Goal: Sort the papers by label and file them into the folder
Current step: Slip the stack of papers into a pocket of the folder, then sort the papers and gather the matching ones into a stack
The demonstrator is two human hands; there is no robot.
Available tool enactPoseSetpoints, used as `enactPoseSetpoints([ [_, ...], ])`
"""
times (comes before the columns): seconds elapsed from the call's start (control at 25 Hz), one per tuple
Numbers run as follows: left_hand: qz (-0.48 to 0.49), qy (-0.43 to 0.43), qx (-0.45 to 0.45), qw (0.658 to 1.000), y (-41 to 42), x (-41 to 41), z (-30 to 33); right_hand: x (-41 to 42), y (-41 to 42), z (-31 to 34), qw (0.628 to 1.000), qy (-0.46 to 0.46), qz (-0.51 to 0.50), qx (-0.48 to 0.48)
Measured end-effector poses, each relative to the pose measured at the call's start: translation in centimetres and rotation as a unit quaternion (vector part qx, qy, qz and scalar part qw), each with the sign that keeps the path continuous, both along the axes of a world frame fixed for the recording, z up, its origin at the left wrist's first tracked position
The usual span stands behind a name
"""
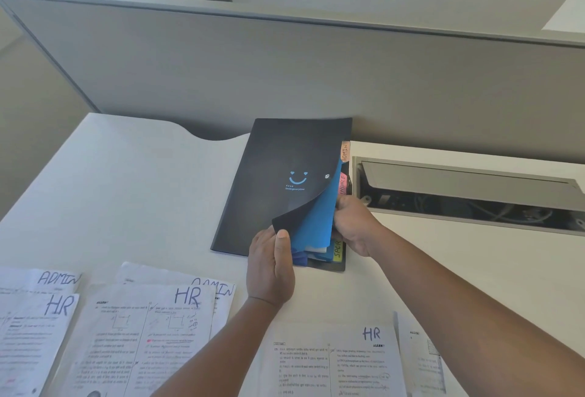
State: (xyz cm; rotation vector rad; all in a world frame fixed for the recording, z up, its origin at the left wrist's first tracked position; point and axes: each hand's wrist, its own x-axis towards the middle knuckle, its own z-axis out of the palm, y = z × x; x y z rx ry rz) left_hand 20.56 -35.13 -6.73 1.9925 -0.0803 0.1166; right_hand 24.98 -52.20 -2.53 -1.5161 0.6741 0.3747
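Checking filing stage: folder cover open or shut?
Partly open. The left hand peels the black folder cover's near corner up, exposing a blue divider; far edge still lies flat.

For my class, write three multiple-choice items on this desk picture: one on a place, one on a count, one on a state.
1. Where does the folder lie?
A. against the partition
B. on the papers
C. on the floor

2. How many sheets show an HR label?
A. one
B. three
C. five

3. The folder's cover is:
A. flat shut
B. torn off
C. lifted at a corner

Key: 1 A, its far edge meets the partition; 2 B, HR sheets; 3 C, the left hand peels it back while the right hand grips the dividers.
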Motion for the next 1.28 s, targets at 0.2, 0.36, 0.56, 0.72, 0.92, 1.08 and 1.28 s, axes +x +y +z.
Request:
enactPoseSetpoints([
  [0.2, -0.037, -0.041, 0.052, 0.997, -0.1, 0.4, -0.2, -0.4, 0.0, -0.5, 0.996, -0.049, -0.018, -0.067],
  [0.36, -0.076, -0.058, 0.156, 0.983, -0.1, 0.7, -1.0, -3.3, -0.7, -1.0, 0.982, -0.103, -0.090, -0.133],
  [0.56, -0.113, -0.025, 0.261, 0.958, -0.2, 0.5, -0.2, -9.5, -2.1, 0.0, 0.974, -0.071, -0.051, -0.208],
  [0.72, -0.188, 0.046, 0.304, 0.933, 0.3, 0.1, 2.6, -14.9, -2.1, 2.0, 0.972, -0.053, 0.041, -0.226],
  [0.92, -0.235, 0.034, 0.244, 0.940, 1.4, -3.7, 7.4, -20.2, -2.5, 4.9, 0.969, -0.072, 0.048, -0.233],
  [1.08, -0.217, 0.139, 0.142, 0.956, 4.0, -9.5, 10.2, -24.3, -1.5, 6.9, 0.981, -0.084, 0.053, -0.168],
  [1.28, -0.123, 0.255, -0.007, 0.959, 10.6, -18.0, 11.4, -30.7, 1.0, 6.8, 0.987, -0.077, 0.074, -0.120],
])
